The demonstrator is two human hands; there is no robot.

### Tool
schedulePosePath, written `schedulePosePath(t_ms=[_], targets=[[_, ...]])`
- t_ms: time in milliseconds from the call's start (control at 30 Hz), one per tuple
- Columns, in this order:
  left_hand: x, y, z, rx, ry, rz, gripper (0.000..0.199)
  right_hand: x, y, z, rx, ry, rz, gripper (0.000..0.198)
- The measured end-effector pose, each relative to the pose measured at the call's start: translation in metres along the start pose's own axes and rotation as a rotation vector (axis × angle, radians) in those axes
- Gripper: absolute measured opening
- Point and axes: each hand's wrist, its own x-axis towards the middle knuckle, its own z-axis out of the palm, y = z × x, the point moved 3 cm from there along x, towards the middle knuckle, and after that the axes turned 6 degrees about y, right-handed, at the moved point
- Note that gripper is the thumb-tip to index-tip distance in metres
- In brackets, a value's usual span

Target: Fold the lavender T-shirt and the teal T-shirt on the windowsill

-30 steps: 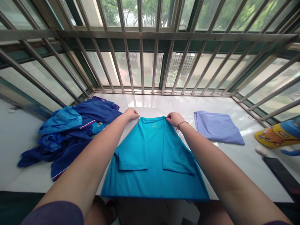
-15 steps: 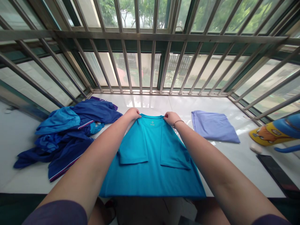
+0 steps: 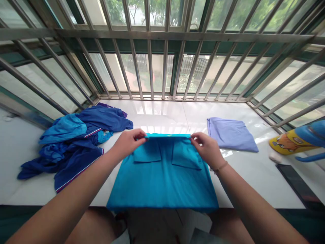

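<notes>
A turquoise T-shirt (image 3: pixel 165 179) lies on the white ledge, its sleeves turned in over the body and its lower end at the ledge's front edge. My left hand (image 3: pixel 133 140) pinches the left end of its top edge between thumb and fingers. At the right end of that edge, my right hand (image 3: pixel 204 145) pinches the cloth in the same way. Between both hands the top edge is stretched straight and slightly folded over, so the neckline is mostly hidden.
A heap of blue clothes (image 3: pixel 76 135) lies to the left. On the right are a folded lavender cloth (image 3: pixel 232 134), a yellow and blue bottle (image 3: pixel 294 140), a small whitish object (image 3: pixel 275 157) and a black phone (image 3: pixel 299 184). Metal bars (image 3: pixel 165 71) line the window behind.
Both hands have drawn the T-shirt's top edge toward me and spread apart. The neckline, flat and visible before, is now folded over.
</notes>
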Motion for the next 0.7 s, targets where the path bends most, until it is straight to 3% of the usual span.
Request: schedulePosePath(t_ms=[133, 200, 267, 367, 467, 600, 700], targets=[[-0.091, -0.023, 0.024, 0.138, -0.134, 0.111, 0.019, -0.092, 0.0, 0.012, -0.031, -0.208, -0.215, 0.02], [-0.111, -0.026, 0.03, 0.184, -0.168, 0.168, 0.019, -0.114, -0.001, 0.015, -0.051, -0.271, -0.296, 0.021], [-0.11, -0.024, 0.027, 0.204, -0.177, 0.196, 0.022, -0.116, 0.0, 0.01, -0.057, -0.247, -0.305, 0.021], [-0.08, -0.018, 0.013, 0.239, -0.104, 0.178, 0.031, -0.091, 0.004, -0.003, -0.089, -0.144, -0.227, 0.023], [-0.031, -0.017, 0.009, 0.308, -0.07, 0.156, 0.03, -0.051, 0.007, 0.0, -0.187, -0.12, -0.177, 0.027], [0.031, -0.026, 0.022, 0.404, -0.243, 0.096, 0.037, -0.004, 0.011, 0.028, -0.381, -0.266, -0.063, 0.037], [0.059, -0.035, 0.028, 0.441, -0.4, -0.016, 0.028, 0.015, 0.016, 0.046, -0.434, -0.405, 0.05, 0.042]])
